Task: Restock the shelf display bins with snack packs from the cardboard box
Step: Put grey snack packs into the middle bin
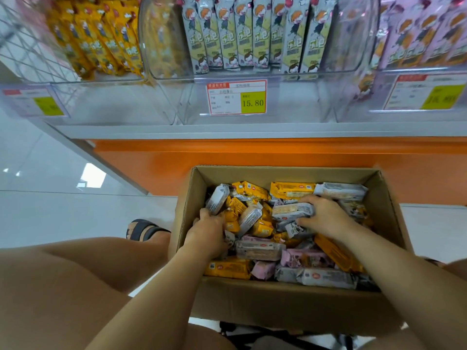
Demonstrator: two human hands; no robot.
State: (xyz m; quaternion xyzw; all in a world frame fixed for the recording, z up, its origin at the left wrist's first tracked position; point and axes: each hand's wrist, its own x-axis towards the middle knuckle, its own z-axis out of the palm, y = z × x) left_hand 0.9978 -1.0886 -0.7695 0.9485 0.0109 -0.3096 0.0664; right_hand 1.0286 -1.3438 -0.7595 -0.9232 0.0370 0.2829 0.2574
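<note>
An open cardboard box [285, 303] stands in front of me on the floor, full of yellow, grey and pink snack packs lying loose. My left hand [208, 229] is down in its left side, fingers curled round a grey pack [217, 198]. My right hand [326, 215] reaches into the middle right and holds a grey pack [292, 210] by its end. Above, clear display bins hold upright packs: yellow ones [101, 39] at left, grey-green ones [252, 34] in the middle bin [177, 72], pink ones [419, 34] at right.
A price tag reading 15.80 [236, 97] hangs on the middle bin's front. Below the white shelf edge runs an orange base panel [252, 157]. My bare knees fill the lower left, and my sandalled foot [142, 229] rests on the white tiled floor left of the box.
</note>
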